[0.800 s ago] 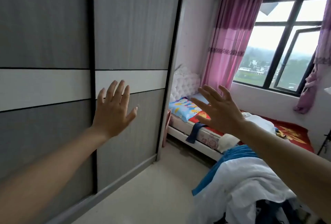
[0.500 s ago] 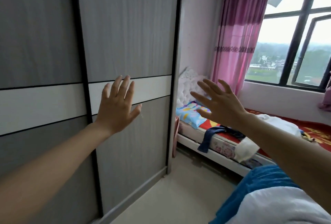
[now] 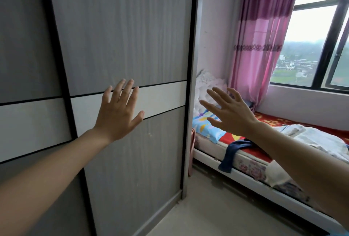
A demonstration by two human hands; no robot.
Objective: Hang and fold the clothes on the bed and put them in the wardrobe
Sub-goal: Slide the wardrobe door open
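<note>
Clothes lie on the bed (image 3: 264, 185) at the right of the frame: a white garment (image 3: 319, 139) spread over the red cover at the far right, a dark blue garment (image 3: 233, 153) hanging over the mattress edge, and a cream cloth (image 3: 277, 174) drooping over the same edge further right. A blue patterned pillow (image 3: 206, 129) sits at the head of the bed, in front of a white tufted headboard (image 3: 205, 84).

Filling the left and centre of the frame, the wardrobe (image 3: 122, 28) has both grey sliding doors closed, each crossed by a white band.

The left hand (image 3: 118, 114) is raised flat in front of the right-hand door, fingers straight and spread, holding nothing; whether it touches the panel I cannot tell. The right hand (image 3: 229, 114) is held up at centre right, in front of the pillow and headboard, also spread wide and empty.

A pink curtain (image 3: 258, 37) hangs beside the window (image 3: 311, 28) in the upper right.
</note>
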